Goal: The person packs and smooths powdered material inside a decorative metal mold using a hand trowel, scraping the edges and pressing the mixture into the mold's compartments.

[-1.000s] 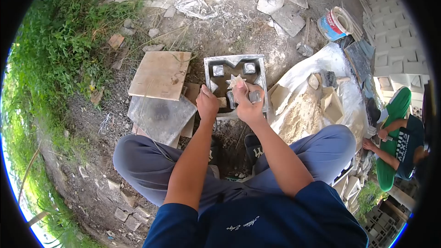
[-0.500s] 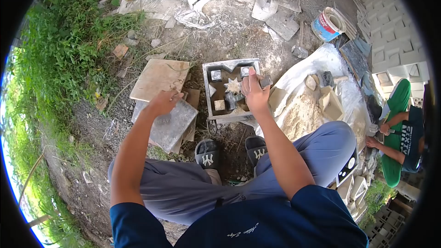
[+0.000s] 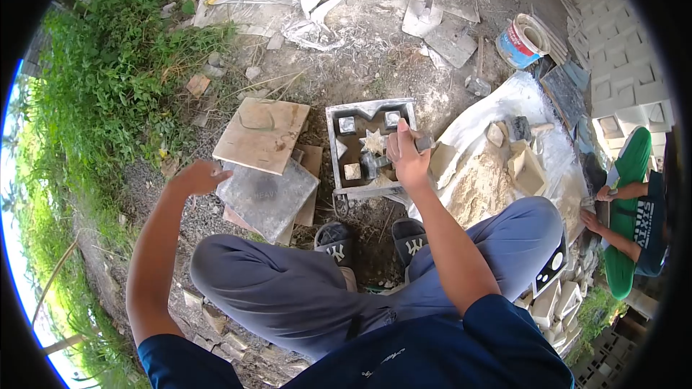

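Observation:
My right hand (image 3: 409,158) is closed around a small grey block (image 3: 424,143) over the right side of a grey metal mould frame (image 3: 333,145). Inside the frame lie a pale star-shaped piece (image 3: 373,142) and several small cubes, one of them tan (image 3: 352,171). Part of the frame's lower right is hidden behind my hand. My left hand (image 3: 198,179), fingers apart and empty, hovers by the left corner of a grey slab (image 3: 270,198). A square tan board (image 3: 262,135) overlaps the slab's upper part.
A pile of tan powder (image 3: 481,184) sits on a white sheet (image 3: 515,97) at the right, with broken pieces on it. Farther back are a bucket (image 3: 520,42) and a trowel (image 3: 423,16). A co-worker (image 3: 641,220) sits at the far right. Weeds grow at the left.
My left hand has left the mould and moved left, past the board, to the slab's side. My right hand has shifted to the frame's right side, uncovering the star piece.

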A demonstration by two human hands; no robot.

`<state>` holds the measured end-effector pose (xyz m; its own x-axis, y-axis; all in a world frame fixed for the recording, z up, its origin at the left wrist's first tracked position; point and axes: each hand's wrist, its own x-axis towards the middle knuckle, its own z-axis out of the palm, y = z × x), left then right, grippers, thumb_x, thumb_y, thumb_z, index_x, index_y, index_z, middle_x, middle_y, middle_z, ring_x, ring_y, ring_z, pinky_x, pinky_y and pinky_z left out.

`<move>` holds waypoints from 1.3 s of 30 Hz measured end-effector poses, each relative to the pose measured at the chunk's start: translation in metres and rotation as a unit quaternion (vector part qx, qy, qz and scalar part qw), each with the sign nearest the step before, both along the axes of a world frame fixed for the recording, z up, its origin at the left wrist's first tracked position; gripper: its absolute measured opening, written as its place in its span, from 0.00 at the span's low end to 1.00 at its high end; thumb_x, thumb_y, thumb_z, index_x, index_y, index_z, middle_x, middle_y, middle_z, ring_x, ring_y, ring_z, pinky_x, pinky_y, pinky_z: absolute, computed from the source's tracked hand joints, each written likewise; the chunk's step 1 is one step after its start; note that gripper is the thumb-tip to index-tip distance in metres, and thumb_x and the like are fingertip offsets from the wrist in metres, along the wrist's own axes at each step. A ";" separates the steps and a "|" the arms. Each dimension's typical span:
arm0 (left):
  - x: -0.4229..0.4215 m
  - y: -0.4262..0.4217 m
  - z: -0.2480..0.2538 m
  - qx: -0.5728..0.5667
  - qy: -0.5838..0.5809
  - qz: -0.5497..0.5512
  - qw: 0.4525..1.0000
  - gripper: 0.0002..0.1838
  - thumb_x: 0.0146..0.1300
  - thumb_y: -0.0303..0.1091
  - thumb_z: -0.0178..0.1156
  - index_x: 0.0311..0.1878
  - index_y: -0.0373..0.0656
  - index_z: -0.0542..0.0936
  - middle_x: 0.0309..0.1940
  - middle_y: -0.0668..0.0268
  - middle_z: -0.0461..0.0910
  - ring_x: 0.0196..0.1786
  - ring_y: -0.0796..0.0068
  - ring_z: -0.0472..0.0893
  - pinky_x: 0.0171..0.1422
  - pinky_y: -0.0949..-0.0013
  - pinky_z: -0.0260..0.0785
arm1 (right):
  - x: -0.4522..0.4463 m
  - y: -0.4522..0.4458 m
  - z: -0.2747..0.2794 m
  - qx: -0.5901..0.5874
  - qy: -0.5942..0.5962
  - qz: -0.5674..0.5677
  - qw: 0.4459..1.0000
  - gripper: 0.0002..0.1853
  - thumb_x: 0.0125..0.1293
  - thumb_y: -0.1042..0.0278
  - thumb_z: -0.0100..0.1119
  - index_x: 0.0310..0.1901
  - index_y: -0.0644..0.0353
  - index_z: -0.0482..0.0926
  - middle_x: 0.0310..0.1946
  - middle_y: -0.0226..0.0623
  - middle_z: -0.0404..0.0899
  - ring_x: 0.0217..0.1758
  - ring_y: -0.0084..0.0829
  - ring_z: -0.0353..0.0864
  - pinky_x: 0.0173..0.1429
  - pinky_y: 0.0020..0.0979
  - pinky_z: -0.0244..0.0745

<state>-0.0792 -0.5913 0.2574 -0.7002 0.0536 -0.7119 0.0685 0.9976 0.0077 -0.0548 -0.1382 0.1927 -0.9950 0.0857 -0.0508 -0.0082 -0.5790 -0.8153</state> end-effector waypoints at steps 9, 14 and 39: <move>-0.035 0.161 -0.075 0.150 0.093 -0.143 0.974 0.18 0.68 0.45 0.60 0.53 0.42 0.82 0.42 0.48 0.85 0.48 0.42 0.83 0.55 0.48 0.74 | -0.021 -0.005 0.010 -0.029 -0.003 -0.004 1.000 0.26 0.76 0.60 0.60 0.19 0.56 0.66 0.15 0.18 0.59 0.18 0.14 0.53 0.23 0.27 0.45; -0.013 0.203 -0.100 0.221 0.117 -0.133 0.959 0.21 0.71 0.50 0.58 0.54 0.43 0.82 0.47 0.48 0.84 0.53 0.44 0.81 0.57 0.48 0.73 | 0.011 -0.013 0.023 0.179 0.049 0.050 0.981 0.21 0.74 0.58 0.64 0.25 0.62 0.77 0.20 0.23 0.72 0.25 0.13 0.65 0.28 0.25 0.58; 0.041 0.292 -0.189 0.392 0.346 0.327 0.787 0.27 0.81 0.49 0.38 0.66 0.34 0.66 0.55 0.35 0.75 0.57 0.31 0.73 0.57 0.40 0.66 | 0.014 -0.005 0.078 0.160 0.095 0.025 0.982 0.27 0.79 0.58 0.54 0.19 0.63 0.66 0.15 0.23 0.61 0.20 0.16 0.55 0.24 0.28 0.48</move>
